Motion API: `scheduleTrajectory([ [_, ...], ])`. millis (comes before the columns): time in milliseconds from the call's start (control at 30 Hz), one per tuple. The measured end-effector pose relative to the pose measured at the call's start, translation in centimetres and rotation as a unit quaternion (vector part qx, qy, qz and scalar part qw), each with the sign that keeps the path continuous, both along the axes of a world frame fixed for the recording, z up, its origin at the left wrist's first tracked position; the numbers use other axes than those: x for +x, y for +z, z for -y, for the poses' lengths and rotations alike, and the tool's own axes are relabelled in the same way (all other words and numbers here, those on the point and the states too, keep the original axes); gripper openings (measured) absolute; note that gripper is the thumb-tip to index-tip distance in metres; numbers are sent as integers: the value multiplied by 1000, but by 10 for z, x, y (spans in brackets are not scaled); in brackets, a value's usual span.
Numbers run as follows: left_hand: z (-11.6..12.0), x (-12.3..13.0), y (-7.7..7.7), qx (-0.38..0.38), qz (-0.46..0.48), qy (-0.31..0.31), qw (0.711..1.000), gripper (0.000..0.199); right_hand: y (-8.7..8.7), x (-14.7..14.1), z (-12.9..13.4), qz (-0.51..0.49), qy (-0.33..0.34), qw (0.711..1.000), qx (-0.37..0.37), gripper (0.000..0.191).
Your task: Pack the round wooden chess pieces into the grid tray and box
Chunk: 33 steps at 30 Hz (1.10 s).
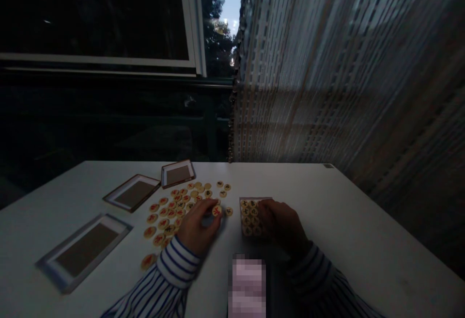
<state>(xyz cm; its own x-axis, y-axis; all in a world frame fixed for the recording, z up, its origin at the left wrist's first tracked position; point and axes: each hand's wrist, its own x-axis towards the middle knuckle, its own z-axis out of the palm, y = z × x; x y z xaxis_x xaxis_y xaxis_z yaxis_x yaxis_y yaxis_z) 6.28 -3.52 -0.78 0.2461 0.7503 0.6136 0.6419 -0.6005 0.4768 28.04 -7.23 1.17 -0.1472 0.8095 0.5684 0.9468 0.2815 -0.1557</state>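
Observation:
My left hand [199,228] pinches a round xiangqi piece [217,211] with a red character, held between thumb and fingers above the table. Just right of it is a small box [255,198] with xiangqi pieces laid flat in rows, dark characters showing on several. My right hand [285,223] is closed over the right side of this box and hides part of it. What its fingers hold, if anything, is hidden. Many loose xiangqi pieces [163,223], most marked in red, are spread around and behind my left hand. One piece [228,211] lies between the held piece and the box.
Three shallow rectangular trays or lids stand on the left: a near one [87,249], a middle one [132,192] and a far one [178,173]. A phone-like object with a blurred screen [249,286] is at the white table's [363,240] near side. A string curtain [308,66] hangs behind.

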Motion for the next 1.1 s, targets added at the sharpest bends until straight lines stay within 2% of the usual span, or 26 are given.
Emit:
scheduleTrajectory([
  [233,3,18,16,-19,4,-22,1000,23,-1,-2,1,-4,-17,1000,0,22],
  [400,1,34,20,-64,40,-31,997,23,2,-4,3,-15,-3,1000,6,21],
  [700,-2,46,5,-108,110,-41,987,18,-2,-1,1,-28,-14,1000,1,21],
  [867,2,48,-7,-193,173,-57,964,21,-2,-3,2,-28,-10,999,-15,23],
  [967,6,51,-8,-242,209,-58,946,22,-1,-4,3,-29,-7,999,-19,23],
  [1100,9,53,-2,-256,228,-61,937,16,-1,-5,2,-13,-14,1000,-18,24],
])
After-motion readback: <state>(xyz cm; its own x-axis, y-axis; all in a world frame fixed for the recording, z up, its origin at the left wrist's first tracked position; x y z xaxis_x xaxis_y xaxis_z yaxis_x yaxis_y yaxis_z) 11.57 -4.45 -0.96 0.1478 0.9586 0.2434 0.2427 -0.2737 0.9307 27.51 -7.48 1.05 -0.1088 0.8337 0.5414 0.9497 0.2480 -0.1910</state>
